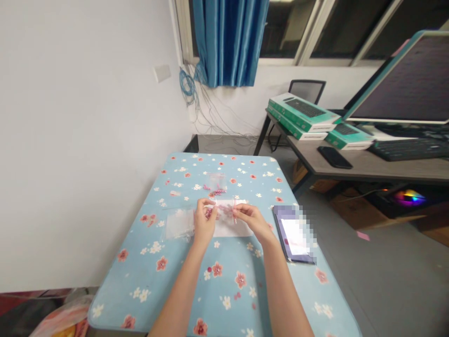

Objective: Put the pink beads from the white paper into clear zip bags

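Observation:
Both my hands meet over the middle of a small table [168, 281] with a light blue flowered cover. My left hand [205, 219] is closed in a pinch on a small cluster of pink beads. My right hand [249, 218] is also pinched, holding a thin pink thread or strand that runs toward the left hand. Under them lies a white sheet [231, 228]. More pink beads [216, 191] lie just beyond, by a small clear bag [215, 178]. Another clear plastic bag [179, 223] rests left of my left hand.
A tablet [293, 234] lies on the table to my right. Further right stands a grey desk [365, 167] with a monitor [407, 79], keyboard, phone and green boxes [301, 114]. A white wall is at left; blue curtain [229, 42] and cables at back.

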A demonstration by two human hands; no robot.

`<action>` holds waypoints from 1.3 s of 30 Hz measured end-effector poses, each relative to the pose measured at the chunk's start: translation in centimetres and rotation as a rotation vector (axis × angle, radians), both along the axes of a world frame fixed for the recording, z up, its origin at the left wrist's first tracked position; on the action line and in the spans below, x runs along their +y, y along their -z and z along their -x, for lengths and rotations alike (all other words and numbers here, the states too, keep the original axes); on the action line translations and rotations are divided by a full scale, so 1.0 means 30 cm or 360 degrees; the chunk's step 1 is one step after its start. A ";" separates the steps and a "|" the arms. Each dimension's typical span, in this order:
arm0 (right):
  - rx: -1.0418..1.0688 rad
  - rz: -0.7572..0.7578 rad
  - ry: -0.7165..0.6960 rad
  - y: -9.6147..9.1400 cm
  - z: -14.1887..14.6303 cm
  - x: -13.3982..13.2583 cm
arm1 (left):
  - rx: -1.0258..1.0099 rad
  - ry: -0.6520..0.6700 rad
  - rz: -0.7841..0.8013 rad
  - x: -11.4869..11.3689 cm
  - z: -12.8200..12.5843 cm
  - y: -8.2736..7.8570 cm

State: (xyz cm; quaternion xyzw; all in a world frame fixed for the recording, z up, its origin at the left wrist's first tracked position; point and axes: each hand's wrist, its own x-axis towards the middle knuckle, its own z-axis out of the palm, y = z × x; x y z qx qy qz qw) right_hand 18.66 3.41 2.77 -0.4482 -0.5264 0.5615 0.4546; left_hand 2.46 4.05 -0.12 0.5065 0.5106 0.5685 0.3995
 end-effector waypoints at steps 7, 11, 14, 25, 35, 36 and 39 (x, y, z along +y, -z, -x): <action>-0.0068 -0.0026 -0.0003 0.030 -0.012 -0.006 | 0.0541 0.0041 -0.0356 -0.018 0.012 -0.037; -0.0203 -0.0156 0.0149 0.038 0.002 -0.008 | 0.0489 0.0221 -0.0316 -0.034 -0.007 -0.048; -0.0429 -0.0292 0.0237 0.032 0.027 -0.016 | 0.0453 0.0224 -0.0269 -0.037 -0.019 -0.043; -0.0741 -0.0547 0.0179 0.009 0.053 -0.039 | 0.0487 0.0141 -0.0287 -0.027 -0.008 -0.034; -0.0688 -0.0583 0.0196 0.005 0.050 -0.035 | 0.0385 0.0220 -0.0211 -0.021 0.001 -0.023; -0.0686 -0.0587 0.0207 0.006 0.050 -0.034 | 0.0376 0.0229 -0.0200 -0.021 0.001 -0.022; -0.0679 -0.0611 0.0219 0.009 0.050 -0.033 | 0.0348 0.0259 -0.0160 -0.022 -0.001 -0.019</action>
